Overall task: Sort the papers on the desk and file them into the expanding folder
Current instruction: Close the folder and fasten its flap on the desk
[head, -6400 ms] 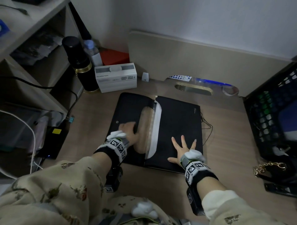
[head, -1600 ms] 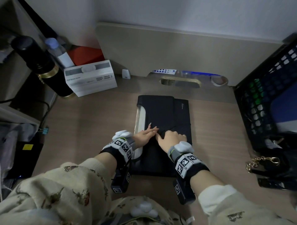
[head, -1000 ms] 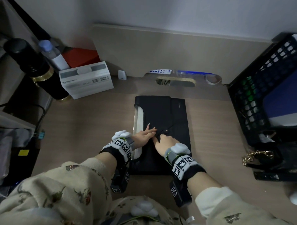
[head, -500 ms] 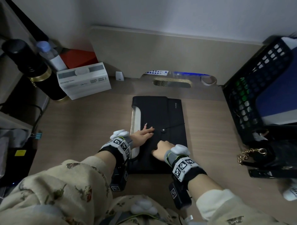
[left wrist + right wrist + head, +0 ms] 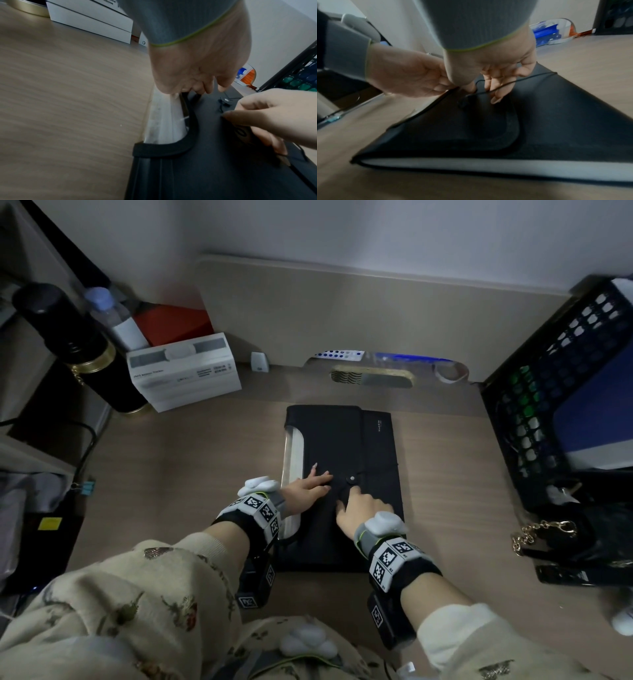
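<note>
Since the earliest frame, the flap of the flat black fabric expanding folder (image 5: 342, 484) has gone from lying open to the left, with white sheets exposed, to folded shut over the body. Half a second ago the right hand (image 5: 359, 510) sat nearer on the flap; now its forefinger reaches to just beside the small round black button clasp (image 5: 351, 480).

This folder lies flat in the middle of the pale wooden desk (image 5: 191, 474), its long side running near to far. A strip of white papers (image 5: 293, 470) shows along its left edge, inside the pockets.

At that left edge the left hand (image 5: 308, 486) rests flat on the flap, fingers straight, pressing it down. In the right wrist view, a thin black elastic cord (image 5: 513, 81) runs across the right hand's fingers (image 5: 496, 83) toward the clasp; they are partly bent, but whether they actually pinch the cord I cannot tell.

No loose sheets are visible on the desk, so the sorting and filing look finished. What seems left is securing the cord on the clasp and letting go.

At the far left stand a white cardboard box (image 5: 183, 371) and a black cylindrical flask with gold bands (image 5: 68, 337); a black plastic lattice crate (image 5: 548, 405) sits at the right.
</note>
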Action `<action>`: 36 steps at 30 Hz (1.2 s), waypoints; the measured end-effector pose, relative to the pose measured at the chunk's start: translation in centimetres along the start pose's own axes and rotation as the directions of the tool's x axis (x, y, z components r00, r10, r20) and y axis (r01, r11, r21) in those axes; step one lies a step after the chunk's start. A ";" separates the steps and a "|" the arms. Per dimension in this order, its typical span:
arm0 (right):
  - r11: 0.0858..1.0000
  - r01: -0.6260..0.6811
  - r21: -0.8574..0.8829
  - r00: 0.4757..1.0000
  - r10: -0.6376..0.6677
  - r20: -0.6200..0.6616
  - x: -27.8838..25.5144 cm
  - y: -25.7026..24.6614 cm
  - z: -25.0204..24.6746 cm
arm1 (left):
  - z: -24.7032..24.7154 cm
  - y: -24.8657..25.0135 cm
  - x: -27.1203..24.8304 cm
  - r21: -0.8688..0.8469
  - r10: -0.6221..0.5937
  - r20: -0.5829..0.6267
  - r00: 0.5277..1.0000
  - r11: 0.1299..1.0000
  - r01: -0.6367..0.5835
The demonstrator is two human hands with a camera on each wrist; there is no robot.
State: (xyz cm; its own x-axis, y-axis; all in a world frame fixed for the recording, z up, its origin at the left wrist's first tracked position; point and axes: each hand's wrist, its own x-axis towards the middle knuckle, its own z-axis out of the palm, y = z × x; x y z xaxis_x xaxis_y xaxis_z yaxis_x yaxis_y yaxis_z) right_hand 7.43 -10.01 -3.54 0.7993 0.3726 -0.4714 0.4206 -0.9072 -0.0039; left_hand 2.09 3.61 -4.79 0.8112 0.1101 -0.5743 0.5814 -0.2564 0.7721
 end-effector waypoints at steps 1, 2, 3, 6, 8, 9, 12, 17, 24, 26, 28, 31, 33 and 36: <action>1.000 0.018 -0.015 1.000 -0.018 -0.006 0.0 0.0 0.1 | 0.0 0.0 0.0 -0.006 0.003 0.002 1.000 1.000 -0.003; 0.999 0.034 -0.032 0.999 -0.034 -0.012 0.0 0.1 0.2 | 0.0 0.0 -0.1 -0.005 0.007 0.005 1.000 1.000 -0.007; 0.998 0.045 -0.047 0.999 -0.046 -0.017 0.0 0.2 0.2 | -0.1 0.1 -0.1 0.001 0.005 0.008 1.000 1.000 -0.005; 0.995 0.050 -0.091 0.998 -0.052 -0.019 0.3 0.5 0.0 | -0.1 0.1 0.0 0.038 0.003 0.019 1.000 0.999 -0.004; 0.993 0.041 -0.114 0.999 -0.041 -0.001 0.5 0.6 -0.2 | -0.1 0.1 0.0 0.033 -0.003 0.028 1.000 0.999 0.002; 0.992 0.037 -0.122 0.999 -0.036 0.010 0.7 0.7 -0.3 | -0.1 0.0 0.1 0.031 -0.007 0.031 1.000 1.000 0.006; 0.993 0.020 -0.115 1.000 -0.020 0.007 1.0 1.2 -0.3 | -0.2 0.0 0.0 0.033 -0.015 0.030 0.999 0.999 0.015; 0.991 0.030 -0.132 0.999 -0.032 -0.014 1.5 2.1 0.0 | -0.2 -0.1 0.1 0.032 -0.022 0.038 0.999 0.999 0.021; 0.928 0.200 -0.316 0.980 -0.192 0.057 1.3 2.3 0.4 | -0.3 -0.3 0.4 0.069 -0.039 0.052 0.998 0.997 0.035; 0.923 0.223 -0.315 0.975 -0.216 0.058 1.4 2.6 0.5 | -0.3 -0.5 0.4 0.067 -0.030 0.049 0.998 0.997 0.026; 0.938 0.198 -0.284 0.980 -0.198 0.030 1.5 2.8 0.4 | -0.2 -0.5 0.5 0.080 -0.014 0.051 0.999 0.997 0.010; 0.984 0.095 -0.151 0.995 -0.096 -0.001 1.9 3.1 -0.6 | -0.1 -0.8 0.7 0.071 -0.011 0.045 0.999 0.997 0.007; 0.999 0.026 -0.043 0.999 -0.027 -0.019 2.2 3.6 -1.6 | -0.2 -1.2 0.8 0.063 -0.014 0.049 0.999 0.998 0.011; 0.980 -0.081 0.182 0.997 0.083 -0.006 3.1 4.5 -2.5 | -0.1 -1.4 0.9 0.067 0.004 0.054 0.999 0.998 -0.008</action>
State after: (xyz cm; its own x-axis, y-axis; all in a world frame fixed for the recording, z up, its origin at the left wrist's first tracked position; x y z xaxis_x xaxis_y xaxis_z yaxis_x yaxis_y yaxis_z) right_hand 12.86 -12.45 -2.83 0.8339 0.2972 -0.4652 0.2697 -0.9546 -0.1263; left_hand 2.04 4.16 -6.35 0.8091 0.0567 -0.5849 0.5695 -0.3208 0.7568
